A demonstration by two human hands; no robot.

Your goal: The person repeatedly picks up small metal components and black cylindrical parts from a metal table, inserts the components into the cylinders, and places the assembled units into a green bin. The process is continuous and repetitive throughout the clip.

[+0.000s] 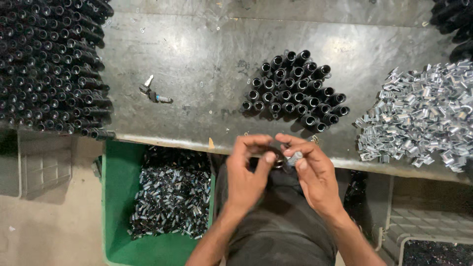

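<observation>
Both hands: left hand [249,172] & right hand [315,172] pinch metal clip [294,158].

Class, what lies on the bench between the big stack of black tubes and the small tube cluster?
Head view: one small loose part on otherwise bare bench.

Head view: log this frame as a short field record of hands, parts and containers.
left hand: pinching a small dark part
right hand: holding a small silver clip against that part
bench: dark metal sheet
black tubes: cluster standing on end
silver clips pile: loose heap at right
stacked black tubes: far left
green bin: holds assembled pieces, below bench
</observation>
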